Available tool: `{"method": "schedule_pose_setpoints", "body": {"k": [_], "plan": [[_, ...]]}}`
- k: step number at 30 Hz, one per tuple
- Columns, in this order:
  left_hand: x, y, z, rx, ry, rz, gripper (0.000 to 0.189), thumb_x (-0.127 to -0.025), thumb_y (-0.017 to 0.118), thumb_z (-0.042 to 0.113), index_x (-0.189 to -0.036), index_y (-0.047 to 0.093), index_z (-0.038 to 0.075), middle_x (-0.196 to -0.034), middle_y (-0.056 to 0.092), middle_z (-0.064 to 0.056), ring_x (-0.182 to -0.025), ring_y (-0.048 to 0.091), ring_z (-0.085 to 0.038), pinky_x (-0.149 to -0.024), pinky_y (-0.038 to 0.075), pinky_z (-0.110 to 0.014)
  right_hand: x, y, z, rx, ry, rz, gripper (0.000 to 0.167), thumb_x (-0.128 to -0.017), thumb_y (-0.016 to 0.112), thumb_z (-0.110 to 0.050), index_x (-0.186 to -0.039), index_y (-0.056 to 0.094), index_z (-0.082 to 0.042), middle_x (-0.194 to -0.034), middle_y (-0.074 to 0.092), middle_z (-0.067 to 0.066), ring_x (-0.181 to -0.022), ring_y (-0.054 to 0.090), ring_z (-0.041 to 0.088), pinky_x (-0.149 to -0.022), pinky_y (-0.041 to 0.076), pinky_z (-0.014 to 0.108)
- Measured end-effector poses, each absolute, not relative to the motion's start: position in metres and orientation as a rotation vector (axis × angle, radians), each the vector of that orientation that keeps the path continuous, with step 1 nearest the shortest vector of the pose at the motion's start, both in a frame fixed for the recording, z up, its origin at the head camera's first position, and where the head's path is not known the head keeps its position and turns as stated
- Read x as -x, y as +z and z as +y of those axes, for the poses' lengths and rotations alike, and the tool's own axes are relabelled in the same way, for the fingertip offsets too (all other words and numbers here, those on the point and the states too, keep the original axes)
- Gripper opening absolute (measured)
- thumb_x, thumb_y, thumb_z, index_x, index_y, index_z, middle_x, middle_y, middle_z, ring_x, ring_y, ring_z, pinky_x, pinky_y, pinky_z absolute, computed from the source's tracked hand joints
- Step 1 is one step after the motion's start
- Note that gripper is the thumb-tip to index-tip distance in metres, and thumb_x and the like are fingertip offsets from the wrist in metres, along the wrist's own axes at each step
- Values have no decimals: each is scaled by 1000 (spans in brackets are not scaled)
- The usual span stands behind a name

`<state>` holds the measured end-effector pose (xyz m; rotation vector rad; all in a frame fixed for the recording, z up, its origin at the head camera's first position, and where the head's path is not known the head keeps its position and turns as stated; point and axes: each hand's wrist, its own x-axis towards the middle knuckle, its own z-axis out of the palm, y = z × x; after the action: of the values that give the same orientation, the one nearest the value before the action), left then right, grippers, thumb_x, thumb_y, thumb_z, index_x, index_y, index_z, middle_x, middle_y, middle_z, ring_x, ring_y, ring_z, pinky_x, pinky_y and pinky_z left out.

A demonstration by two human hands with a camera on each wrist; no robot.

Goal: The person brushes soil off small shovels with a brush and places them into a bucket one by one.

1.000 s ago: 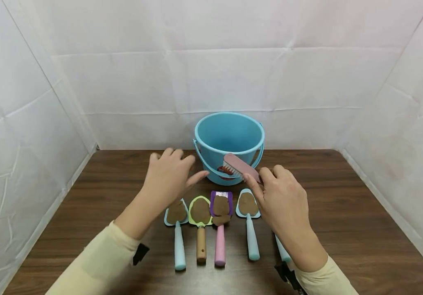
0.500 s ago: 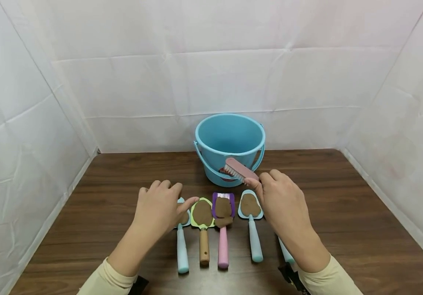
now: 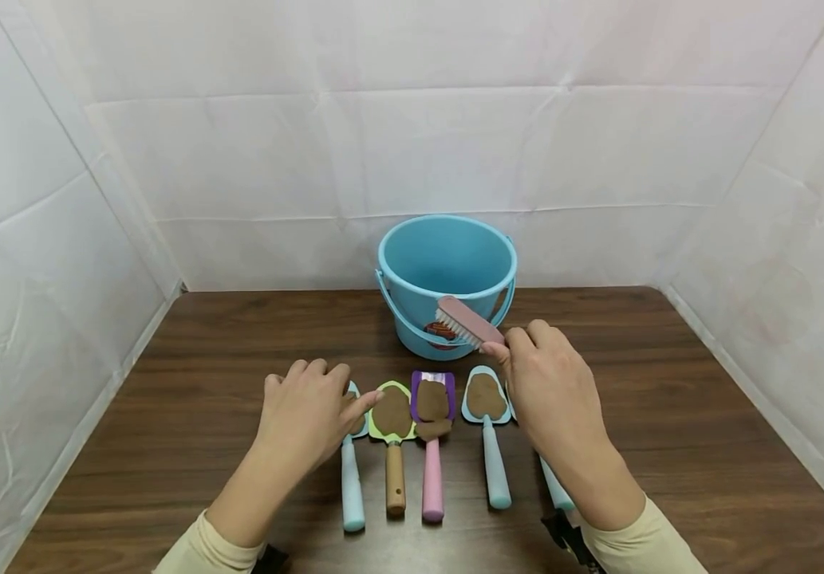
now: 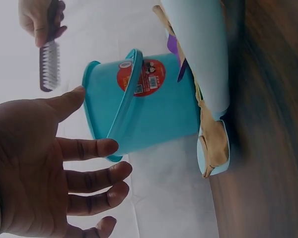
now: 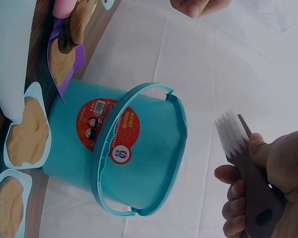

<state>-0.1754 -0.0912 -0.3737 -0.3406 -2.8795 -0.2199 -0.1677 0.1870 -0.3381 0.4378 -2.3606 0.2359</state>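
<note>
My right hand point(image 3: 553, 391) grips a pink brush point(image 3: 471, 320) with white bristles; in the head view it overlaps the front of the blue bucket point(image 3: 409, 307). Palm down and holding nothing, my left hand point(image 3: 304, 414) hovers over the leftmost light blue toy shovel point(image 3: 352, 486), hiding part of its scoop. Beside that lie a green shovel with a wooden handle point(image 3: 395, 478), a purple one with a pink handle point(image 3: 432, 482) and another light blue shovel point(image 3: 495, 470). A further light blue shovel point(image 3: 557, 488) is mostly hidden under my right hand. Brown clay-like material point(image 5: 29, 131) fills the visible scoops.
The bucket stands at the back of the dark wooden table point(image 3: 203, 359), its handle point(image 5: 107, 144) hanging down in front across a red label point(image 5: 89, 124). White sheeting point(image 3: 254, 159) encloses the back and both sides.
My left hand has drawn back from near the bucket toward me and slightly left, over the leftmost shovel. My right hand keeps the brush in nearly the same place.
</note>
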Motion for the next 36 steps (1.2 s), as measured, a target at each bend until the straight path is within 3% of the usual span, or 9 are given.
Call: {"method": "schedule_pose_setpoints", "body": {"k": [6, 12, 18, 27, 36], "plan": [[169, -386, -93, 354, -151, -2905, 55, -91, 57, 71, -99, 70, 18, -85, 64, -4, -87, 62, -29, -71, 47, -54, 169, -336, 190, -474, 211, -2312, 38, -97, 64, -32, -81, 61, 2, -70, 43, 9, -59, 37, 23, -52, 35, 34], [161, -405, -94, 368, -88, -2966, 60, -90, 60, 69, -118, 68, 15, -105, 70, -11, -97, 67, -33, -73, 51, -55, 169, -333, 191, -515, 232, -2297, 34, -96, 67, -28, -85, 63, 4, -72, 43, 10, -60, 39, 23, -53, 37, 34], [163, -406, -91, 427, -15, -3053, 61, -90, 60, 70, -105, 67, 11, -93, 66, -10, -88, 66, -31, -66, 52, -51, 170, -324, 195, -522, 224, -2251, 34, -94, 70, -24, -86, 61, 8, -72, 44, 14, -61, 38, 25, -53, 36, 34], [167, -411, -90, 416, 24, -3223, 56, -92, 63, 62, -88, 67, 6, -78, 54, -9, -75, 63, -30, -61, 54, -51, 170, -321, 197, -521, 250, -2240, 49, -104, 51, -39, -91, 64, 7, -75, 46, 14, -64, 41, 28, -55, 39, 37], [166, -413, -95, 486, 39, -3229, 32, -94, 70, 35, -94, 65, 3, -83, 56, -11, -79, 65, -30, -61, 56, -48, 164, -323, 197, -506, 252, -2268, 38, -101, 62, -28, -88, 62, 7, -75, 46, 15, -65, 41, 29, -55, 39, 37]]}}
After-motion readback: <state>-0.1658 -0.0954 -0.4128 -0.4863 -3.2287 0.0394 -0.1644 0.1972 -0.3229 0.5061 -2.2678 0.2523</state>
